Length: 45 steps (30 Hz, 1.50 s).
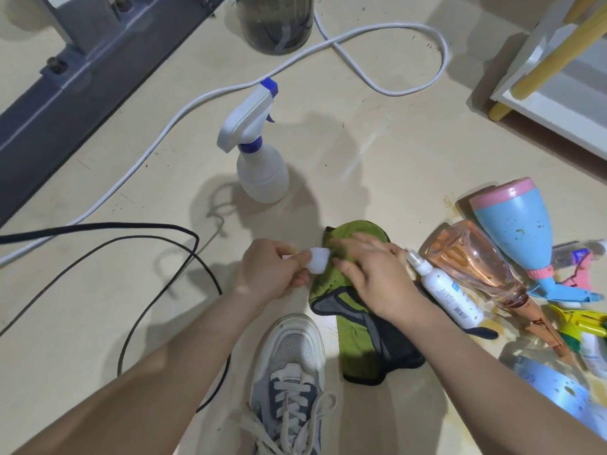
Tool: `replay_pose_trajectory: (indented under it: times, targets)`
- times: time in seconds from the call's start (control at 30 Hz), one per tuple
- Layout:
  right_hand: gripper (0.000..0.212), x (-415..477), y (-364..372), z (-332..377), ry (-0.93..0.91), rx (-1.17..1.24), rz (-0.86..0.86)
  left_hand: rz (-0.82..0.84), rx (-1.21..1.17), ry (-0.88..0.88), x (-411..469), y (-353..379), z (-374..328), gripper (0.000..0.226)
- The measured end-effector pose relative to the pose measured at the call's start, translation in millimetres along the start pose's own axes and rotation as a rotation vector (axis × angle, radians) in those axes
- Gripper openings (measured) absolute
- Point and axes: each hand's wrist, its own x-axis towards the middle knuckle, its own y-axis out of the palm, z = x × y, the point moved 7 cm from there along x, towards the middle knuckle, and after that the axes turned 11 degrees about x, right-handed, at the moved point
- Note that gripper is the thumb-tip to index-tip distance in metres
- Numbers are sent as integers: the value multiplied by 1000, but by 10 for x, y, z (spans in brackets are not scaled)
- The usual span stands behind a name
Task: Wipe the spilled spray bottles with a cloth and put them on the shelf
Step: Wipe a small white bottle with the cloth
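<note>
My left hand pinches a small bottle with a white cap by its tan end. My right hand grips the green cloth against that bottle's other end, which the cloth hides. A white spray bottle with a blue nozzle stands upright on the floor ahead. To the right, lying in a brownish spill, are a slim white spray bottle, a clear pink bottle, a blue and pink sprayer and a yellow sprayer. The white shelf with yellow legs is at the upper right.
A white cable and a black cable loop across the floor on the left. A grey metal frame runs along the upper left, with a dark jar at the top. My shoe is below my hands.
</note>
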Motion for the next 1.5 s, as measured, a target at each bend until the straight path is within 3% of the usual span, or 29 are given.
replay_pose_trajectory:
  times: [0.1, 0.2, 0.27, 0.33, 0.43, 0.53, 0.6, 0.67, 0.73, 0.83, 0.93, 1.1, 1.2, 1.27, 1.33, 1.43, 1.5]
  targets:
    - [41, -89, 181, 387, -181, -41, -49, -76, 223, 214, -40, -39, -180, 10]
    - [49, -95, 145, 148, -99, 40, 42, -191, 370, 396, -176, -79, -361, 11]
    - [47, -120, -7, -35, -28, 158, -44, -235, 353, 470, -252, -105, -428, 25]
    - [39, -142, -53, 72, 35, 272, -146, -239, 377, 595, -299, -72, -519, 22]
    - [41, -206, 121, 367, 17, 290, -163, -185, 472, 639, -300, -1, -538, 30]
    - [45, -264, 185, 97, -16, 111, -102, -210, 459, 477, -213, -57, -351, 23]
    - [49, -273, 102, -153, 69, 55, -163, -228, 432, 290, -106, -89, -201, 16]
    - [46, -288, 89, -98, 128, 88, -258, -173, 370, 122, 21, -54, -103, 25]
    - [43, -321, 219, 179, 51, 107, -288, -54, 222, -10, 87, 54, -23, 48]
    - [68, -405, 367, 316, -121, 4, -233, 36, -104, -163, 81, 176, 142, 45]
    - [77, -448, 179, -148, -38, -82, -292, 36, -281, -217, -6, 226, 206, 38]
    - [59, -388, 100, -390, 103, -49, -346, 26, -381, -350, -127, 116, 336, 39]
    - [29, -336, 26, -400, 329, 307, -495, 102, -523, -426, -154, 174, 435, 36]
    - [33, -332, -23, -319, 421, 611, -591, 120, -629, -443, -175, 268, 450, 29]
    - [38, -317, 25, -40, 337, 638, -526, 147, -676, -466, -205, 383, 458, 23]
    - [49, -307, 316, 211, 92, 399, -310, 175, -627, -483, -245, 481, 449, 23]
    - [45, -154, 298, 39, 134, 402, -297, 148, -566, -442, -262, 435, 398, 26]
